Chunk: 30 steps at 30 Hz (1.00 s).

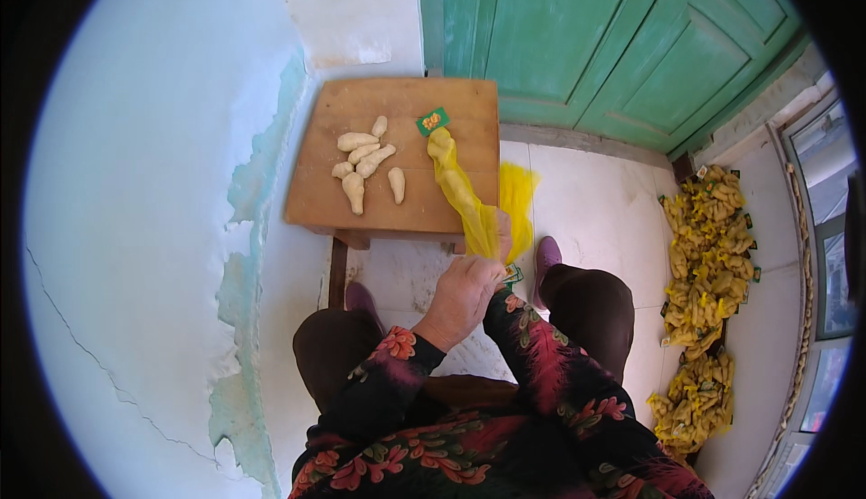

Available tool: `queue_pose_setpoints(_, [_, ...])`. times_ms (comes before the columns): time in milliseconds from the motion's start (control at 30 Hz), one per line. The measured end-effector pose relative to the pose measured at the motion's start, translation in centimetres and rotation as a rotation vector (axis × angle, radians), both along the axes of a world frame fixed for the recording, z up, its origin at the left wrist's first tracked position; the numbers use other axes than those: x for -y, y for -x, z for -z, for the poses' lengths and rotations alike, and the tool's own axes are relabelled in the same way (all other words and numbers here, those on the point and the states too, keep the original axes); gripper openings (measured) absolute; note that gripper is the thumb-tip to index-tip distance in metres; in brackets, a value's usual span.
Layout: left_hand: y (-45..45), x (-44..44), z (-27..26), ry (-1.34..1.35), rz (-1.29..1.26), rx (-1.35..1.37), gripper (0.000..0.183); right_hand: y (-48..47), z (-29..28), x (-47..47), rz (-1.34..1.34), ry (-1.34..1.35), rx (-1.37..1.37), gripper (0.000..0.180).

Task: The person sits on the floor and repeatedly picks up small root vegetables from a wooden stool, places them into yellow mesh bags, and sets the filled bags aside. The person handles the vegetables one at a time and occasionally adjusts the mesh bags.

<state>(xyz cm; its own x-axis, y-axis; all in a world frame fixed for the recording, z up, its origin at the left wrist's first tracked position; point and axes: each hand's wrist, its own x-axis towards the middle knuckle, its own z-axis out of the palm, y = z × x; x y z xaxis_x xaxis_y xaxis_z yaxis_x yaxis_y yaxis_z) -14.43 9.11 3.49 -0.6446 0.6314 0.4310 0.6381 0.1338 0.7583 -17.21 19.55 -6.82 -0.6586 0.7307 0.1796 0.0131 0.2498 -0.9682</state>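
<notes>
A long yellow mesh bag (454, 177) lies over the right side of a low wooden table (379, 103), with pale tubers inside its far end. A green card tag (433, 121) with a picture sits at that end. My left hand (467, 292) is closed on the near end of the mesh, just off the table's front edge and over my right wrist. My right hand (505, 235) is against the mesh, its fingers mostly hidden by bag and left hand. Several loose pale tubers (375, 160) lie on the left half of the table.
More yellow mesh (517, 201) hangs beside the table's right side. Small green cards (514, 274) show beyond my left hand. Filled mesh bags (707, 262) are heaped along the right wall. A peeling wall (155, 228) borders the left, green doors (561, 32) the back.
</notes>
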Motion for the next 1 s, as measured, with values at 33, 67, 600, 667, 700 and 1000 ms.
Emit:
queue_pose_setpoints(33, [0.0, 0.0, -0.1, -0.009, -0.003, 0.007, 0.008, 0.4, -0.2, -0.2, 0.011, -0.078, 0.011, 0.008])
queue_pose_setpoints(67, [-0.1, 0.0, -0.1, -0.016, 0.019, 0.003, 0.008, 0.8, -0.4, -0.3, 0.016, -0.157, 0.021, 0.008])
queue_pose_setpoints(600, [0.9, 1.0, 0.1, -0.023, -0.048, 0.034, 0.011, 3.6, -2.9, -3.0, 0.005, -0.057, 0.074, 0.012])
queue_pose_setpoints(667, [0.9, 1.0, 0.1, -0.034, -0.076, 0.05, 0.012, 2.9, -3.5, -2.8, -0.115, 0.732, -0.132, 0.012])
queue_pose_setpoints(700, [1.0, 1.1, 0.1, -0.039, -0.099, 0.051, 0.012, 2.4, -3.9, -2.6, -0.095, 0.364, -0.04, 0.014])
queue_pose_setpoints(1000, [1.1, 1.7, -0.4, -0.045, -0.197, 0.025, 0.013, -4.4, -7.2, -3.1, -0.068, -0.405, 0.402, 0.06])
